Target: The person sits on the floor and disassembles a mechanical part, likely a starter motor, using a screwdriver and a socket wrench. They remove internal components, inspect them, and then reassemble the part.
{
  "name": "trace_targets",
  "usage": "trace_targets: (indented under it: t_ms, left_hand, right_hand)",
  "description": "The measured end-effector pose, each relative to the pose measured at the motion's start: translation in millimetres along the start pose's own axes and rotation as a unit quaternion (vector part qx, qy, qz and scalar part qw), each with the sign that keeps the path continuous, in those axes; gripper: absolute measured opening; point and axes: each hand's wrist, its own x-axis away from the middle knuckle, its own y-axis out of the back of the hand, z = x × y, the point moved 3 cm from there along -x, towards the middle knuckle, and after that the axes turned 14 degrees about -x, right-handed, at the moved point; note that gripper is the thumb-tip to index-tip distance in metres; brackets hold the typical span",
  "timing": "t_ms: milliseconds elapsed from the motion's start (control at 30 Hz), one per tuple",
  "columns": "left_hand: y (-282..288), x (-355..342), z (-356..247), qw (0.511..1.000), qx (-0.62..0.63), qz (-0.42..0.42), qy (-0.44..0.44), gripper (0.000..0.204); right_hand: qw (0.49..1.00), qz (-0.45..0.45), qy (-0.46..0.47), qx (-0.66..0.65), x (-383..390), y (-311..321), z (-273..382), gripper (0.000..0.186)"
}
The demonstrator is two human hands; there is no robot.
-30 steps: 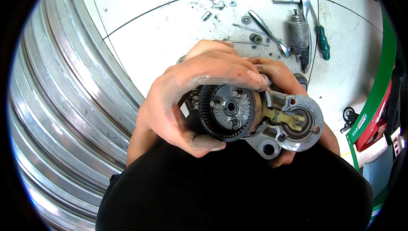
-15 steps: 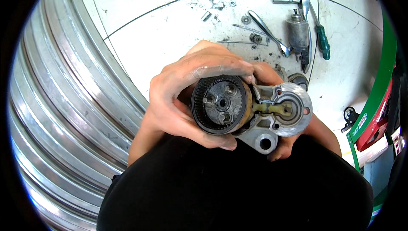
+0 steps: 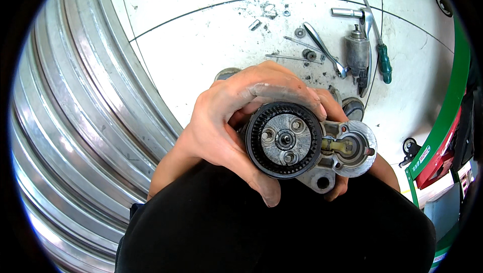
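Over the lap (image 3: pixel 276 233), the probably heavy, greasy metal housing (image 3: pixel 359 165) is grasped by the right hand (image 3: pixel 333 106), while the toothed ring (image 3: pixel 257 145), best gripped round its outside, is encircled by the left hand (image 3: pixel 221 117).

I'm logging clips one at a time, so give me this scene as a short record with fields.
Left hand: curled around black toothed ring
Right hand: holding metal housing, mostly hidden behind it
Inside ring: grey plate
Inside housing: yellow piece
Floor: grey cylindrical part, green-handled screwdriver, small gears
Left side: ribbed metal surface
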Motion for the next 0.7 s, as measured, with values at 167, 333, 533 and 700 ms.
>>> trace_targets:
  t_ms: [167, 333, 533, 700]
  left_hand:
    - [-2, 1, -4, 1.000, -0.013, -0.019, 0.004, 0.096]
    - [-3, -1, -4, 0.999, -0.033, -0.020, 0.010, 0.095]
    - [3, -2, -11, 0.985, -0.163, 0.038, 0.038, 0.102]
    - [5, -5, -8, 0.957, -0.261, 0.122, 0.031, 0.110]
  right_hand:
    - [0.998, -0.003, -0.040, 0.058, -3, -2, 11, 0.136]
    - [0.990, -0.033, -0.111, 0.079, -5, 1, 15, 0.112]
    - [0.978, -0.140, -0.151, -0.039, 9, -11, 4, 0.094]
    - [0.983, -0.123, -0.133, -0.020, 5, -5, 16, 0.114]
